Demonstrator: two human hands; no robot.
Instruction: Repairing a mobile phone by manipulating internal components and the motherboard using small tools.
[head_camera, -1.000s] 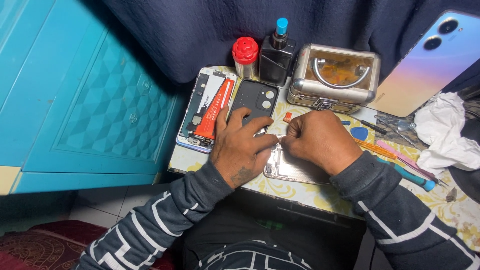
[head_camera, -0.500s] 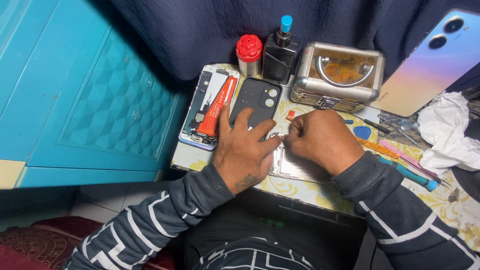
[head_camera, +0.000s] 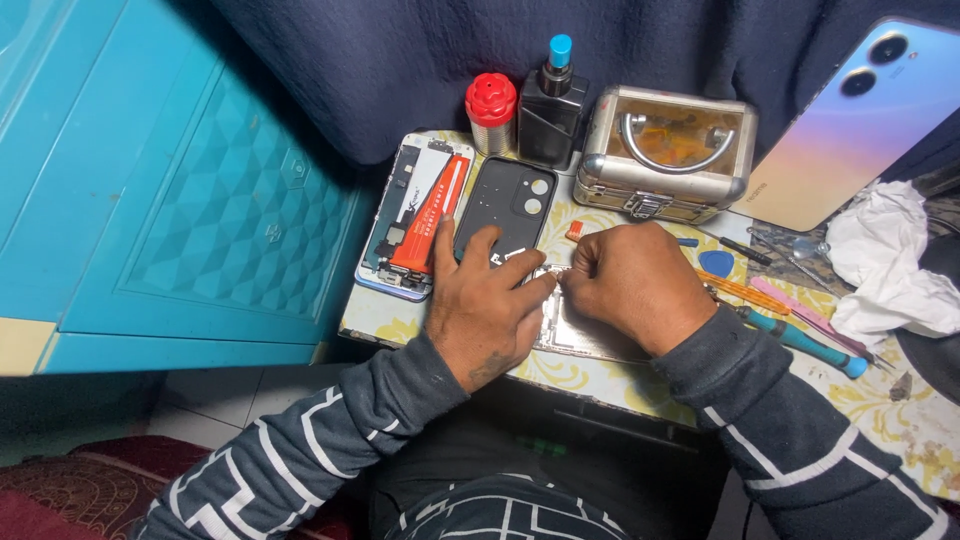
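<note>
Phone frame (head_camera: 585, 335), a flat silvery opened body, is lying on the patterned table (head_camera: 900, 420) directly under both hands, at the near edge.

Head view: the left hand (head_camera: 485, 310) is pressing down on the frame's left part, with its fingers spreading forward over the lower end of the black back cover (head_camera: 505, 205); its grip is flat and holding nothing. The right hand (head_camera: 635, 285) is curling into a loose fist at the frame's top edge, fingertips pinching together against the left fingertips. Whether a small part or tool is sitting in that pinch cannot be told; it is hidden.

To the left, another opened phone body (head_camera: 400, 235) is carrying an orange glue tube (head_camera: 430, 215). Behind are standing a red-capped jar (head_camera: 490, 110), a black bottle with blue cap (head_camera: 552, 95) and a metal case (head_camera: 665, 155). Screwdrivers and picks (head_camera: 790, 320) are lying to the right, beside a white cloth (head_camera: 885, 265).

Judgement: fine work at the frame's upper edge is in hand. The next move is calling for a steady left-hand brace and small, controlled fingertip force.
</note>
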